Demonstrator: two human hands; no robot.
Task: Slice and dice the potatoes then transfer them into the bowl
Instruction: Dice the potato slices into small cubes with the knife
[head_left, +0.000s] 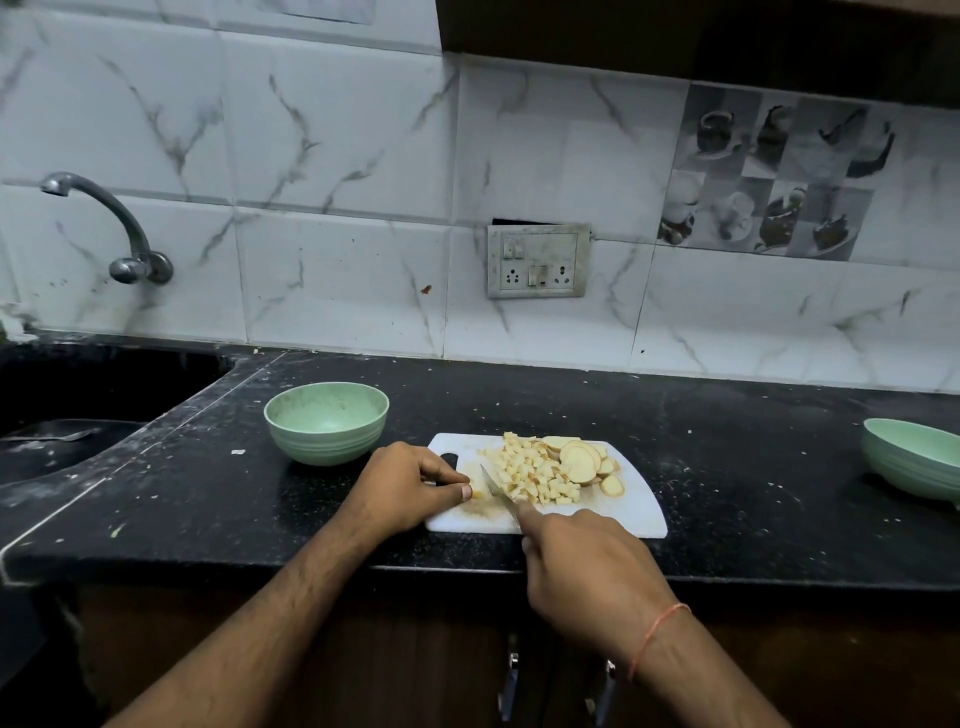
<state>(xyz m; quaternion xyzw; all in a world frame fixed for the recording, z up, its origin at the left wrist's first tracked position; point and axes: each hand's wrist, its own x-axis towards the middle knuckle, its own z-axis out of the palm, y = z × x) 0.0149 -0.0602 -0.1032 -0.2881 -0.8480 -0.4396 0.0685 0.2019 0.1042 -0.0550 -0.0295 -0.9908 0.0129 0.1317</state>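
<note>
On the white plastic cutting board (623, 512), the left hand (410, 486) pinches a small yellow potato bit (469, 492). The right hand (582, 566) grips the steel knife (497, 488), blade just right of the bit, pointing away. The diced pile (535, 473) lies farther right.

The surface (727, 467) before me was black, flecked with pale specks. My cutting board (639, 512) was white, the diced potatoes (535, 470) pale yellow, both bowls (326, 428) mint green. The far wall tiles (311, 156) were white with grey marble veins. An orange thread (655, 636) circled my right wrist.
</note>
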